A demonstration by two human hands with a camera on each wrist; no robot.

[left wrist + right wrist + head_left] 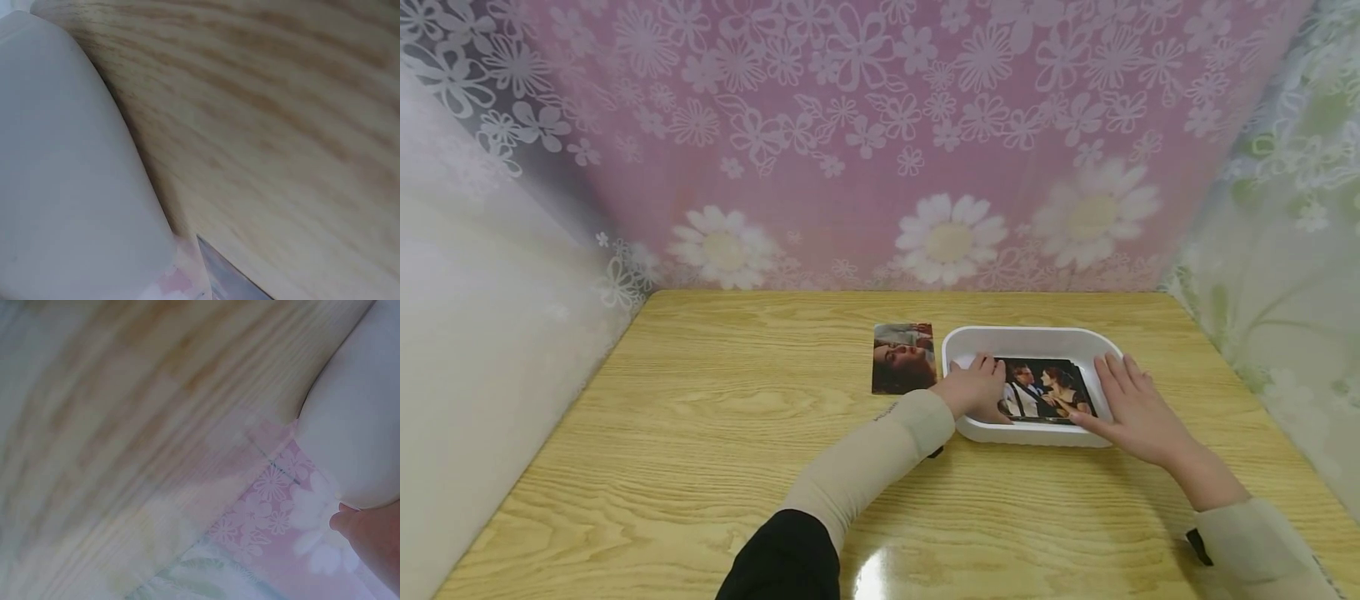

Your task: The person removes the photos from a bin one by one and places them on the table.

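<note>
A stack of photo cards (pixel 1041 388) lies inside a white tray (pixel 1037 335), its top print showing two people. At the left end of the tray, my left hand (pixel 973 387) reaches in over the rim and holds the stack's left end, fingers at the far side and thumb at the near side. My right hand (pixel 1138 417) lies across the tray's right rim with its fingers straight, the thumb tip at the stack's near right corner. In the right wrist view, a fingertip (pixel 350 520) shows at the tray's edge.
A single photo card (pixel 902 360) with a face on it lies on the wooden table (pixel 715 400), just left of the tray. Pink flowered sheeting (pixel 850 167) stands behind the table, with pale sheets at both sides.
</note>
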